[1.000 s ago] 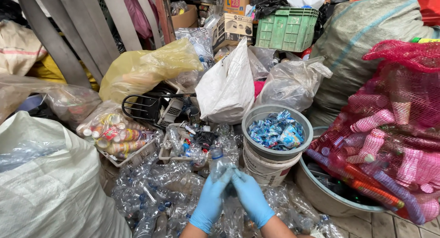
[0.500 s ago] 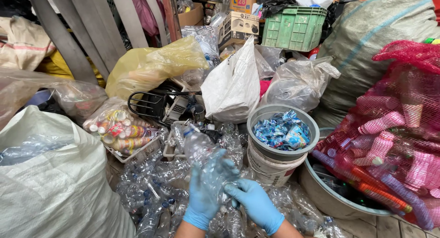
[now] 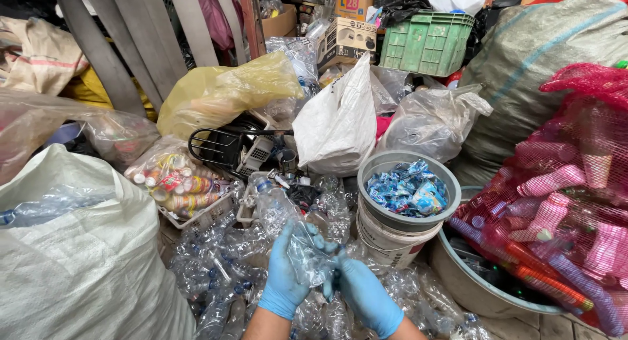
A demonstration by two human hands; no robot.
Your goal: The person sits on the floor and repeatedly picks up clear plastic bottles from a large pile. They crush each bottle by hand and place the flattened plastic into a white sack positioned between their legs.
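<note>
Blue glove rubber covers both hands, and the fingers of the left hand curl around the lower body of a crumpled clear plastic bottle, thumb on the near side, pressing it in a firm grasp. The right hand comes in from the lower right with its fingers bent and pressed together against the bottle's base, just beside the left hand's fingertips, so the two gloves nearly touch. The bottle stands tilted, its small cap pointing up and to the left, its base low between the palms. Both forearms rise from the bottom edge, wrists angled inward toward each other. Beneath and around the hands lies a heap of clear crushed bottles. Just to the right stands a grey bucket filled with blue and white wrappers, set in a white pail. To the left bulges a large white woven sack. Farther back sit a bag of colourful capped containers, a yellow plastic bag, a white plastic bag and a green crate. At the right hangs a red mesh sack of pink bottles.
</note>
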